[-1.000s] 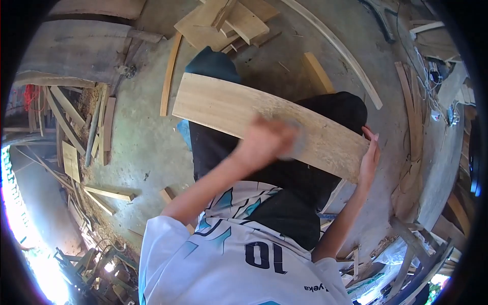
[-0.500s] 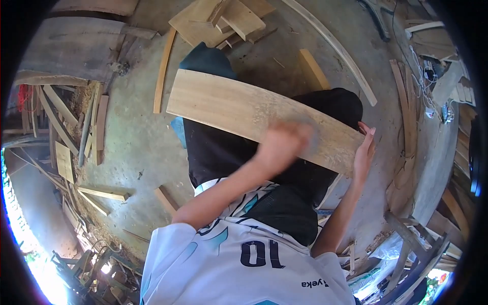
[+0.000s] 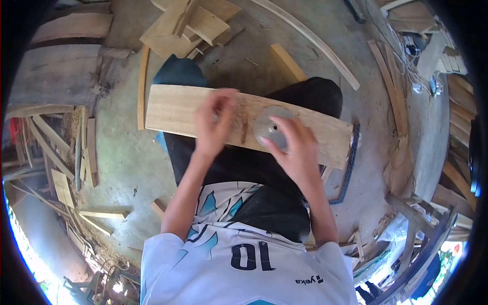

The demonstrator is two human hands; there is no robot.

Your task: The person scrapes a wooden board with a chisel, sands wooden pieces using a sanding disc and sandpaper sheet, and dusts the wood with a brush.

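Note:
A pale wooden board (image 3: pixel 173 109) lies across my lap, with dusty scrapings and a dark brown streak near its middle. On its right half rests a round grey disc (image 3: pixel 262 122) with a small centre hole. My right hand (image 3: pixel 300 150) is over the disc, thumb and forefinger spread apart across its face. My left hand (image 3: pixel 214 122) is above the board, left of the disc. Its fingers look curled but are smeared by motion, so what they hold, if anything, is unclear.
A dark blue bar (image 3: pixel 351 162) stands by the board's right end. Ahead lie stacked wood offcuts (image 3: pixel 208 25), an upright-looking wood piece (image 3: pixel 287 63) and a long curved strip (image 3: pixel 315 38). Scrap timber (image 3: pixel 56 132) leans at the left; cables (image 3: pixel 406 61) hang at the right.
My left hand has moved left from the board's right half. My right hand has left the board's right end and come over the disc. The board now lies less tilted.

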